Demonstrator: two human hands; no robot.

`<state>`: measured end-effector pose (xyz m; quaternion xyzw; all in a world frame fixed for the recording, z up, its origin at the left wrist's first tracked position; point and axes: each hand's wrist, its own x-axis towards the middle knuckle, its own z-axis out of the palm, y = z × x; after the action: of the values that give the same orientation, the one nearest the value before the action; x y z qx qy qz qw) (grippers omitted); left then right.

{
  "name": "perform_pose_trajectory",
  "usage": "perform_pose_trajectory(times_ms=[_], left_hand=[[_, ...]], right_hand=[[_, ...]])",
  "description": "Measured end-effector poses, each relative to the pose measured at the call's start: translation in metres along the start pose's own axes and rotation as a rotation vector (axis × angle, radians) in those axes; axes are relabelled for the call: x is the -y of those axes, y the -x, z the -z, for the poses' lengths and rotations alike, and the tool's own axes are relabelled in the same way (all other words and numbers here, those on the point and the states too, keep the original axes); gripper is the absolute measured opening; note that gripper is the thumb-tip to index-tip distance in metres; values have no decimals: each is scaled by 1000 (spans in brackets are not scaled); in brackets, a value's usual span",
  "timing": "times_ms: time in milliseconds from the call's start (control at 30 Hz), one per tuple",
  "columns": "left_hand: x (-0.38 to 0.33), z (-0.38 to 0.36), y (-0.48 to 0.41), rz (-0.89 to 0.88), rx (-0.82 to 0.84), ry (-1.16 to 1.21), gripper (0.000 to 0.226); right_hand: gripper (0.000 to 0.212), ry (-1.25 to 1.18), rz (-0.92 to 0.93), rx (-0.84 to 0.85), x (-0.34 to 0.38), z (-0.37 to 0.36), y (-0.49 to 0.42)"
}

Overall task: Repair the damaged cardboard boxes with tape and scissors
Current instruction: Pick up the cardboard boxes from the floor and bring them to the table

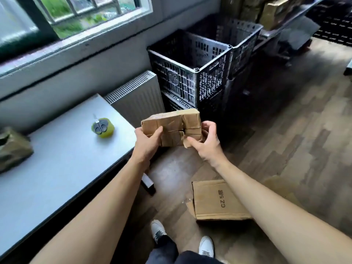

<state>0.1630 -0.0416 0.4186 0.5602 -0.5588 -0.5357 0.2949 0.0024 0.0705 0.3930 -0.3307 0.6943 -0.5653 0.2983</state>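
I hold a small, creased cardboard box [172, 124] in the air past the table's right end. My left hand [146, 141] grips its left side, thumb on the front face. My right hand [206, 142] grips its right side, thumb by a torn flap at the lower edge. A yellow-green roll of tape [106, 131] stands on the grey table [62, 168], and a pair of scissors [100, 126] lies on top of the roll. Another cardboard box [215, 201], printed "CZ 5", lies on the wooden floor partly under my right forearm.
Stacked black plastic crates [190, 73] stand against the wall behind the held box, next to a white radiator [139, 96]. A crumpled olive-brown package [13, 147] sits at the table's left edge. More packages fill a shelf [272, 12] at the back right. My feet [158, 231] are below.
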Motion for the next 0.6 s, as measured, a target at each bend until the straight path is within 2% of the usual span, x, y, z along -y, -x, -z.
perform_pose_trajectory(times_ms=[100, 333, 600], left_hand=[[-6, 41, 15, 23, -131, 55, 65], [4, 154, 46, 63, -289, -47, 59], [55, 329, 52, 197, -415, 61, 50]], right_hand=[[61, -36, 50, 81, 21, -30, 11], [55, -97, 56, 279, 54, -132, 43], [27, -40, 59, 383, 80, -302, 103]])
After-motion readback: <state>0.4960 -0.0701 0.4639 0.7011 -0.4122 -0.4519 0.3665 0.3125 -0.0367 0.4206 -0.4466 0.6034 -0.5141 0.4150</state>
